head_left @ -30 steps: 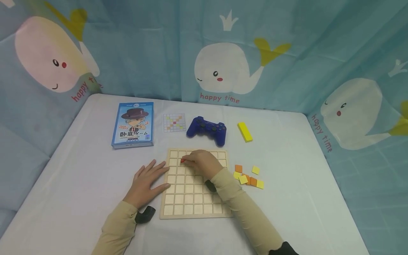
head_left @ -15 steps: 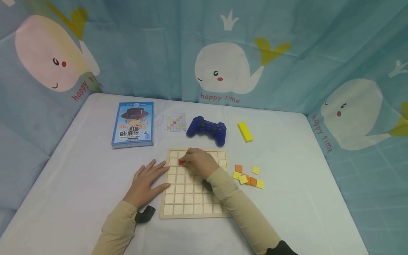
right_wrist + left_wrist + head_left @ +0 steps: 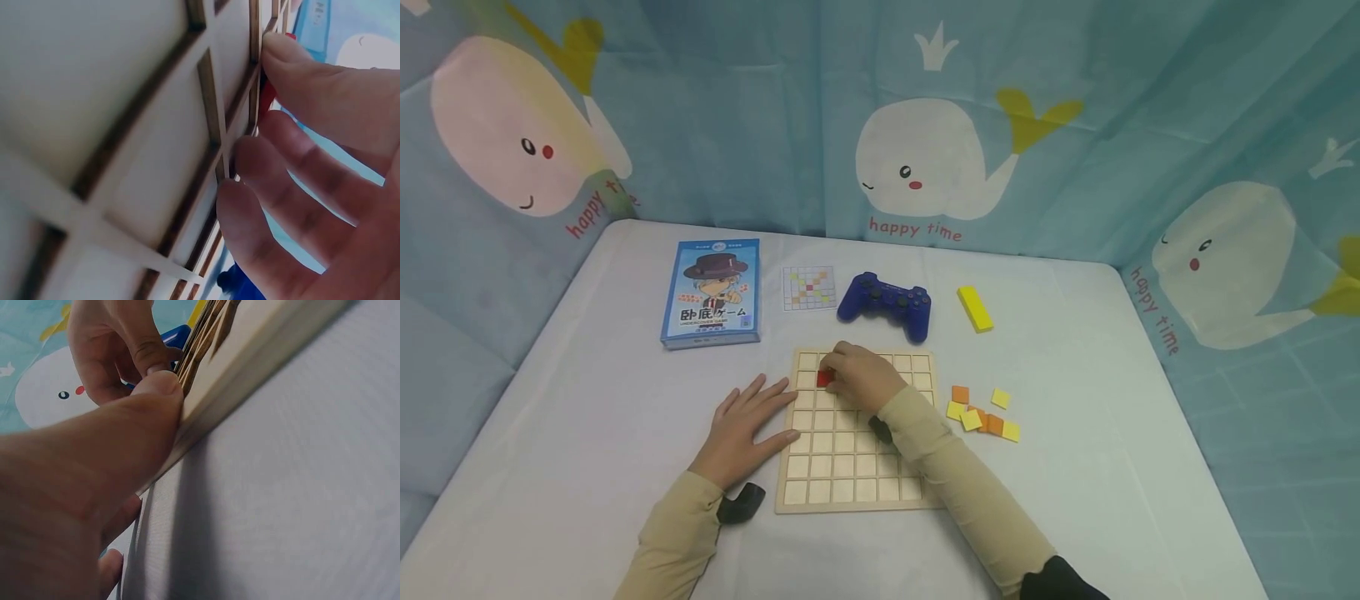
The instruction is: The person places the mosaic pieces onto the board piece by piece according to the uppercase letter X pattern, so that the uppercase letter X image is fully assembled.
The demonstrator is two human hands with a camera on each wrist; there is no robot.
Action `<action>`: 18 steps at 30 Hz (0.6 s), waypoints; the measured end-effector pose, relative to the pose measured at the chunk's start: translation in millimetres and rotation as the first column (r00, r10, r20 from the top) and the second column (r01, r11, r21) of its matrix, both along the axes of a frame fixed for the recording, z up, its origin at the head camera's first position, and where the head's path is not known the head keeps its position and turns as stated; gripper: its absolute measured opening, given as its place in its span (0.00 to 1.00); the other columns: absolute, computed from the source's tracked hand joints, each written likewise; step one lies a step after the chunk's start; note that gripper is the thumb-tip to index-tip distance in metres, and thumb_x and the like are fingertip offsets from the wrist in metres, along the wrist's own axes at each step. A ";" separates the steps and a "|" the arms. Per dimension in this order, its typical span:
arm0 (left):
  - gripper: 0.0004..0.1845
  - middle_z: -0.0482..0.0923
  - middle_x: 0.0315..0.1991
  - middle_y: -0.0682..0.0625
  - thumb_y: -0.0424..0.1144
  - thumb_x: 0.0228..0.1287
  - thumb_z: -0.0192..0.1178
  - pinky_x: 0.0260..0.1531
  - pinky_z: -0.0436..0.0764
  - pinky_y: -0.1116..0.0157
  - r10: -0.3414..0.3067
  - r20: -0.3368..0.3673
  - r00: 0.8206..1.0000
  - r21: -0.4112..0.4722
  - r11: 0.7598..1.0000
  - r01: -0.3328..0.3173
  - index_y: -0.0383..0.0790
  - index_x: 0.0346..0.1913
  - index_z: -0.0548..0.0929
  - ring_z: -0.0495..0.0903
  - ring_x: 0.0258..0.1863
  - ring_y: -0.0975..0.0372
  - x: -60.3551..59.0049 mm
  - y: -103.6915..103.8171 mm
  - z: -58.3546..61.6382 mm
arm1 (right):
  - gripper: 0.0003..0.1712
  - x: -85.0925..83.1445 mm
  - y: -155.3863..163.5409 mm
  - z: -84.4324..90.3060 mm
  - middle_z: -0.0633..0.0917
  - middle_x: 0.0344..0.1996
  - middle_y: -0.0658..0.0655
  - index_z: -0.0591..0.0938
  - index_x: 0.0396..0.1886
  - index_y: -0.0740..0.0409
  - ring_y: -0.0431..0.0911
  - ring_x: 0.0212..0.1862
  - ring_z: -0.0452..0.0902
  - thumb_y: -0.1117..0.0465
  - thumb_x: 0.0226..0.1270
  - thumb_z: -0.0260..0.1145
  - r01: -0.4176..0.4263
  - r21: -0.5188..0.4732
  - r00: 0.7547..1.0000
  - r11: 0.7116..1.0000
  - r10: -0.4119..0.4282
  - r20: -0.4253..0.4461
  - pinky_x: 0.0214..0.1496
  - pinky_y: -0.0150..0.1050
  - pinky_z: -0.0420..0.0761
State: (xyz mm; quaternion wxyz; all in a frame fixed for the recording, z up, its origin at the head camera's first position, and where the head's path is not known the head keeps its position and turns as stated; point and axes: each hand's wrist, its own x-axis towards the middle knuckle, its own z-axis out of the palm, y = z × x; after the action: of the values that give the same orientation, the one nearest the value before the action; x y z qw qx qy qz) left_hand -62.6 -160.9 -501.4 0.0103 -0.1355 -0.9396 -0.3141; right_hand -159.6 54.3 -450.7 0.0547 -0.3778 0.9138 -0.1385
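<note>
A square wooden grid board [image 3: 831, 507] lies on the white table. In its upper left, at a cell in the second row, my right hand [image 3: 861, 379] holds a small red square tile [image 3: 825, 379] between thumb and fingers. The right wrist view shows the red tile's edge beside the thumb [image 3: 294, 53], close against the grid, the other fingertips at the board's surface. My left hand [image 3: 741, 437] rests along the board's left edge, fingers spread and straight, its thumb [image 3: 150, 403] on the frame. Right of the board lie several loose orange tiles [image 3: 960, 394] and yellow tiles [image 3: 1001, 398].
Behind the board, from left to right, are a blue game box [image 3: 711, 292], a card with a coloured grid pattern [image 3: 808, 288], a blue game controller [image 3: 883, 304] and a yellow block [image 3: 974, 309]. A whale-printed curtain [image 3: 775, 150] hangs around the table's back and sides.
My right hand has shifted slightly left and back. The red tile, almost covered by the fingers before, now shows more of its face at the cell. My left hand has stayed put.
</note>
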 end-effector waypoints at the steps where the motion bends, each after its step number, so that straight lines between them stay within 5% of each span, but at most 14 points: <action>1: 0.31 0.66 0.70 0.50 0.55 0.59 0.64 0.70 0.46 0.42 0.001 0.000 1.000 0.001 1.000 -0.001 0.50 0.65 0.74 0.53 0.73 0.48 0.1 0.0 0.1 | 0.16 -0.5 -0.1 -0.1 0.81 0.42 0.49 0.83 0.48 0.53 0.40 0.41 0.78 0.58 0.60 0.71 0.000 -0.002 1.000 1.000 0.000 0.010 0.48 0.29 0.79; 18: 0.31 0.66 0.70 0.50 0.55 0.58 0.65 0.70 0.46 0.42 0.004 -0.002 1.000 0.010 1.000 -0.004 0.51 0.65 0.74 0.53 0.73 0.48 0.6 0.5 -0.5 | 0.19 -5.0 -2.4 0.0 0.79 0.43 0.51 0.82 0.50 0.55 0.40 0.40 0.76 0.56 0.60 0.71 0.023 0.008 0.990 1.000 -0.023 0.140 0.49 0.31 0.78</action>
State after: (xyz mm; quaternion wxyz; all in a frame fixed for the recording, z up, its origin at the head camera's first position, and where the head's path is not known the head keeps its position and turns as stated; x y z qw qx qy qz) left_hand -62.0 -160.4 -501.9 0.0125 -0.1337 -0.9383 -0.3186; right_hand -164.6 51.9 -450.6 0.1183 -0.3564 0.9125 -0.1624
